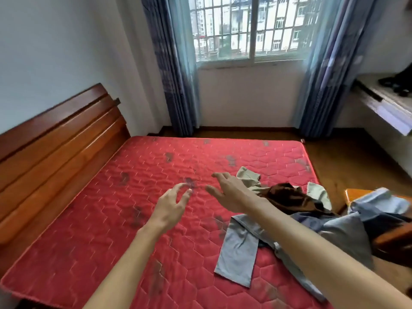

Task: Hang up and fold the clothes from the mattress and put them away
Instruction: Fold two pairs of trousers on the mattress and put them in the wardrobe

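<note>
A bare red quilted mattress (124, 219) fills the middle of the view. A heap of clothes lies on its right side: a grey-blue garment (238, 248) nearest me, a dark brown one (287, 197) behind it, and a pale beige one (247, 177) furthest back. My left hand (171, 206) hovers over the bare mattress with fingers loosely spread, holding nothing. My right hand (229, 192) stretches forward just left of the heap, fingers straight and empty, its forearm crossing above the grey-blue garment.
A wooden headboard (55, 139) runs along the left. Beyond the mattress are wood floor (343, 161), a barred window and blue curtains (176, 85). A wooden chair (356, 195) draped with light blue cloth stands at the right; a shelf (383, 103) juts out above it.
</note>
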### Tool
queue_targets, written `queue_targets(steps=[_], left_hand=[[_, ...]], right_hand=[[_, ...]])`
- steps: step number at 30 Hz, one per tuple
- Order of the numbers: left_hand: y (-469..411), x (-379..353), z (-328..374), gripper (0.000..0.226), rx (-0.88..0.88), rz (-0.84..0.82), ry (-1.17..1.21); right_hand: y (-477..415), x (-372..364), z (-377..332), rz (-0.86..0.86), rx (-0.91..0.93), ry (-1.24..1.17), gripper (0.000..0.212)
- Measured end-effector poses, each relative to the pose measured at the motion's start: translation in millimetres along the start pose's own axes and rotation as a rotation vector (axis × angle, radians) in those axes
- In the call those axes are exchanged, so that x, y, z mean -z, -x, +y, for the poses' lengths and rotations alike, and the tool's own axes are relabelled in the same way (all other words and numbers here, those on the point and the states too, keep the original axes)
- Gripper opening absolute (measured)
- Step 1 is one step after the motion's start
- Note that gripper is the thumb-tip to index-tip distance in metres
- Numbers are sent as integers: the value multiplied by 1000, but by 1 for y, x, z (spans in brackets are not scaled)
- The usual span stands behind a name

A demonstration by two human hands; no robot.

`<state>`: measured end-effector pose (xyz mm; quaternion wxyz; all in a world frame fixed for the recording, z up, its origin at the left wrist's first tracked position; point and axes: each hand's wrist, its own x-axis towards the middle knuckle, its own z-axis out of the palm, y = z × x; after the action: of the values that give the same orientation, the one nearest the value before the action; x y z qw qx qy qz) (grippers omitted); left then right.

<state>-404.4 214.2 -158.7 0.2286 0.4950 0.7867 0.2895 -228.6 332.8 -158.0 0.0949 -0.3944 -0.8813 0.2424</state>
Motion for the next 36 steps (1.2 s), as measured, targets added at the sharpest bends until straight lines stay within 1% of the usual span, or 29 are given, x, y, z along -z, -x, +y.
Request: queue_targets(steps=[7, 10, 14, 18, 21, 25, 30, 36], left_hand=[[-47, -83, 19, 46, -86, -201, -4], [-65, -121, 35, 46, -114, -252, -13], [-82, -179, 56, 44, -132, -326, 3], [-86, -249, 72, 42, -109, -422, -9], [-85, -304, 83, 46, -77, -515, -69], [-84, -370, 93, 42, -2, -581, -118], [-77, -445, 79, 38, 77, -661, -170], [-69, -523, 42, 37, 197, -749, -219]], right_hand=[[24, 0, 104, 28, -245, -14, 66], [40, 5, 149, 54, -369, -73, 61], [60, 6, 212, 55, -467, -158, 64], [92, -2, 276, 59, -502, -249, 54], [118, -15, 326, -3, -572, -251, 55], [146, -29, 388, -66, -670, -276, 54], [173, -63, 452, -148, -782, -319, 54], [197, -134, 507, -260, -904, -397, 50]])
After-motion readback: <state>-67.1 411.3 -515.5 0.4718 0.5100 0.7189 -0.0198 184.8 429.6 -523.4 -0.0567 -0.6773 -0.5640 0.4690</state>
